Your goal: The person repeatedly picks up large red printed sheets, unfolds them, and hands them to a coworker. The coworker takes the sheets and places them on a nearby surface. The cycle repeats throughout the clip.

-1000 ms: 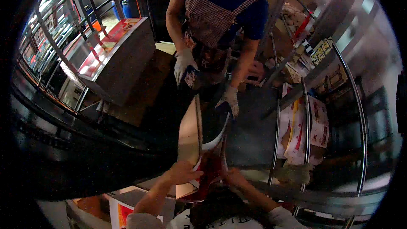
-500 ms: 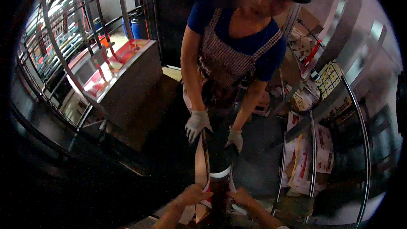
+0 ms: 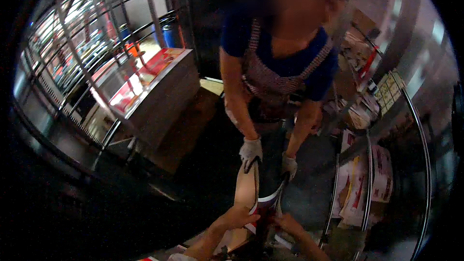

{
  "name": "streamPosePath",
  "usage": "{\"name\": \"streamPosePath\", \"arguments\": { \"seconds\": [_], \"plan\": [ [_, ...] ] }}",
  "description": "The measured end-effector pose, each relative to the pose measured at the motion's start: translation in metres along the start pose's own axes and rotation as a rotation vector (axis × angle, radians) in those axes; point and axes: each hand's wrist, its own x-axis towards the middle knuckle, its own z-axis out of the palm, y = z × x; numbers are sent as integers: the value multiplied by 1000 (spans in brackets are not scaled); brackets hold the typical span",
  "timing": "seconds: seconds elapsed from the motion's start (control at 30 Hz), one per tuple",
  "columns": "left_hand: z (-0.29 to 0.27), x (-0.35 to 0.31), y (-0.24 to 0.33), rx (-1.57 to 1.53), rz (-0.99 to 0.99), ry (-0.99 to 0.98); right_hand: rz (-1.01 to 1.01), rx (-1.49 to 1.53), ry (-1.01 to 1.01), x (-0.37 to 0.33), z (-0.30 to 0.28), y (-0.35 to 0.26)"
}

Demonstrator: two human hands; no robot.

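In the lower middle of the head view, my left hand (image 3: 241, 217) is closed on the near left edge of a long bent piece (image 3: 247, 191), tan outside with some red and white at its near end. My right hand (image 3: 286, 223) pinches the opposite near edge. Both forearms rise from the lower rim. Across from me a person grips the far end with two white-gloved hands (image 3: 251, 151). The piece's two sides stand apart with a dark gap between them. Its exact kind cannot be made out in the dim light.
Facing me stands the person in a blue shirt and checked apron (image 3: 275, 82). A grey box-shaped counter with a red and white top (image 3: 159, 63) is at the left, behind metal bars. Metal rails (image 3: 427, 183) and stacked printed sheets (image 3: 355, 191) are at the right.
The whole scene has shifted right in the picture. The person's gloved hands look nearer to mine, and more of the tan side shows. Both my hands keep their hold.
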Motion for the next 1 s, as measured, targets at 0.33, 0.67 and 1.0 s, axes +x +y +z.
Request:
{"name": "streamPosePath", "arguments": {
  "seconds": [0.33, 0.67, 1.0],
  "plan": [
    [3, -4, -4, 0, -38, 147, -176, -235, 112, 27, 9, 5],
    [-24, -13, 12, 190, -79, 447, -349, -404, 266, 5, 2, -66],
    [-56, -16, 2, 322, -9, 958, -280, -333, 292, 34, 17, -68]
  ]
}}
